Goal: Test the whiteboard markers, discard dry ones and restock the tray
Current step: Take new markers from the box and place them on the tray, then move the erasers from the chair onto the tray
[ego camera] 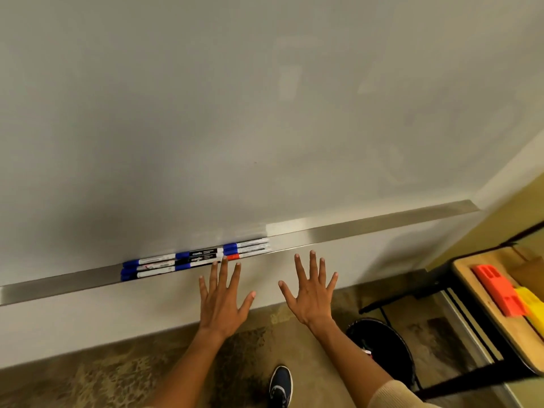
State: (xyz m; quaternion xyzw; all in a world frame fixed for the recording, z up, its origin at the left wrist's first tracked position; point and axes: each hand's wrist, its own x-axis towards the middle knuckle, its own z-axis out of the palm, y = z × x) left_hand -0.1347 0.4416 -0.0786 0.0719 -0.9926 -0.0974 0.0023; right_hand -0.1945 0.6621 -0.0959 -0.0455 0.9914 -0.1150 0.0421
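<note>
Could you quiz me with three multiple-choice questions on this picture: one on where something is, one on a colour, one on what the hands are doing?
1. Where do the markers lie?
A. on the floor
B. in the metal tray under the whiteboard
C. in the bin

2. What colour are most marker caps?
A. blue
B. green
C. yellow

3. How are the left hand and right hand?
A. both gripping markers
B. one holding a cap
C. both open and empty

Answers: B, they are lined up along the tray; A, several blue caps and one red; C, the fingers are spread, holding nothing.

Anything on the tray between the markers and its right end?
No. In the head view, the metal tray is bare from the markers to its right end.
</note>
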